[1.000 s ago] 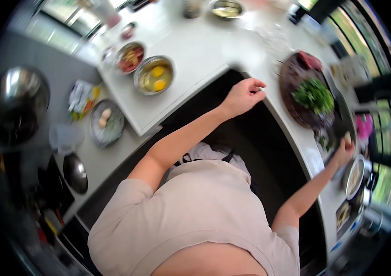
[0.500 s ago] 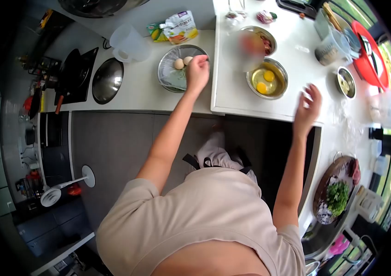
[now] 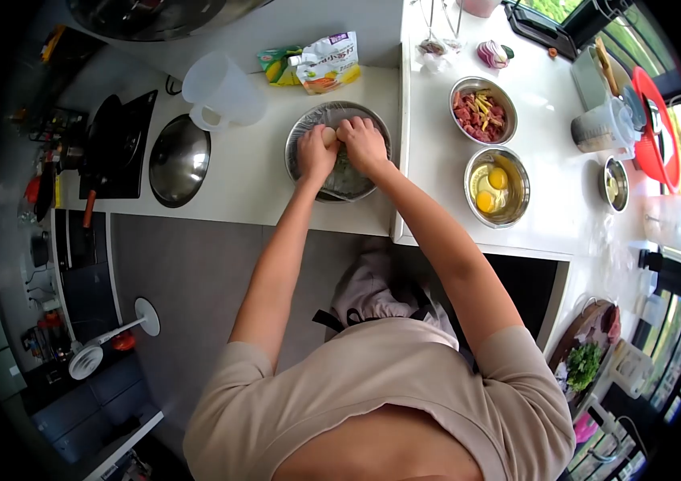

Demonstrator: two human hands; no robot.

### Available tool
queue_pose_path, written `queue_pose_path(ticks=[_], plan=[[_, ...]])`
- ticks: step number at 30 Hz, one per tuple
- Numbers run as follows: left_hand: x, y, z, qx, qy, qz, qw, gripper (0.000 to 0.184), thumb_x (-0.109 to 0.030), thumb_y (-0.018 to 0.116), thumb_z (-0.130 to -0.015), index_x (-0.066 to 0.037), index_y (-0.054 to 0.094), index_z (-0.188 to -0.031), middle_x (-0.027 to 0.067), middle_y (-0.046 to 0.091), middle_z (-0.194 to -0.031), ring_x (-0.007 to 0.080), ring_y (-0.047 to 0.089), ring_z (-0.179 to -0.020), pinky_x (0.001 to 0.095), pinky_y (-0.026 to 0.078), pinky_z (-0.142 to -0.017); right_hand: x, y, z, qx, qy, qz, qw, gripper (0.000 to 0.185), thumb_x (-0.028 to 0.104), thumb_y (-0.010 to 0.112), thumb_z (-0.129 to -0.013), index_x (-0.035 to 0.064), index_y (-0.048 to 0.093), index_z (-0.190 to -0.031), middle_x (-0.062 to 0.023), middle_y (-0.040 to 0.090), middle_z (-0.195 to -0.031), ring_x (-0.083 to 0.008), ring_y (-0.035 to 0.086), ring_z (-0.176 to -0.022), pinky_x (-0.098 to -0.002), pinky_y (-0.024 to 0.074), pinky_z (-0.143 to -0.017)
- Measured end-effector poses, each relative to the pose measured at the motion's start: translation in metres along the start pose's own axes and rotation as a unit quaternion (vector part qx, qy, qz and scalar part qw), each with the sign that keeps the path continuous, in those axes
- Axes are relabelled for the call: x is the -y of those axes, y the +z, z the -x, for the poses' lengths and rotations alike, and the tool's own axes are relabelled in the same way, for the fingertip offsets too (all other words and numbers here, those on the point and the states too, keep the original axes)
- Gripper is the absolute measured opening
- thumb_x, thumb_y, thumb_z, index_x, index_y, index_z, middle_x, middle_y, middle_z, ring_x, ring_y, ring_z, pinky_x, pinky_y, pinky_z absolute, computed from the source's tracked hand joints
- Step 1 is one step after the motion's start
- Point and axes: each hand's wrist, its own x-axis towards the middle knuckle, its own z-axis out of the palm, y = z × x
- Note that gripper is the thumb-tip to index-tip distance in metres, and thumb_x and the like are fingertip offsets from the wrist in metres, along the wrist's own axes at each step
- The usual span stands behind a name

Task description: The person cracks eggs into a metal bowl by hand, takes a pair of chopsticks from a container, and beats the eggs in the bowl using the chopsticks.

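Note:
Both hands reach into a large metal bowl point(image 3: 298, 129) with clear plastic film in it, on the left counter. My left hand point(image 3: 316, 155) has its fingers closed around an egg point(image 3: 328, 137). My right hand point(image 3: 363, 146) is closed on a second egg point(image 3: 341, 133), mostly covered by its fingers. The two eggs sit side by side, nearly touching. Something greenish shows under the film below the hands. To the right, a smaller metal bowl point(image 3: 524, 189) holds two raw yolks point(image 3: 497, 178) in clear egg white.
Behind the yolks stands a bowl of cut meat point(image 3: 478, 120) with yellow strips. A plastic jug point(image 3: 220, 84), food pouches point(image 3: 328, 62) and a wok lid point(image 3: 180, 160) stand left and behind. An onion point(image 3: 493, 54) lies at the back; a red basket point(image 3: 654, 148) is far right.
My right hand has moved left from beside the yolk bowl into the large bowl and closed on an egg. My left hand has moved slightly left onto the other egg. The view has shifted.

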Motion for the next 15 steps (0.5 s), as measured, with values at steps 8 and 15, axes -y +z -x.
queue_pose_path(ticks=[8, 15], plan=[[-0.054, -0.032, 0.010, -0.032, -0.008, 0.140, 0.990, 0.039, -0.010, 0.069, -0.078, 0.001, 0.057, -0.113, 0.0191, 0.063, -0.103, 0.0366, 0.060, -0.095, 0.0414, 0.049, -0.084, 0.010, -0.077, 0.041, -0.174, 0.027, -0.093, 0.980, 0.038, 0.004, 0.064, -0.078, 0.0049, 0.051, -0.114, -0.0156, 0.056, -0.109, -0.0346, 0.056, -0.097, -0.0421, 0.0476, -0.080], [-0.167, -0.021, 0.037, 0.137, 0.255, 0.253, 0.923, 0.048, -0.002, 0.066, -0.076, -0.002, 0.052, -0.122, 0.0176, 0.058, -0.118, 0.0364, 0.053, -0.110, 0.0416, 0.042, -0.095, 0.014, -0.126, 0.158, -0.262, 0.101, -0.008, 0.960, 0.047, -0.001, 0.066, -0.078, 0.0023, 0.049, -0.121, -0.0183, 0.054, -0.117, -0.0364, 0.056, -0.103, -0.0415, 0.0483, -0.085]])
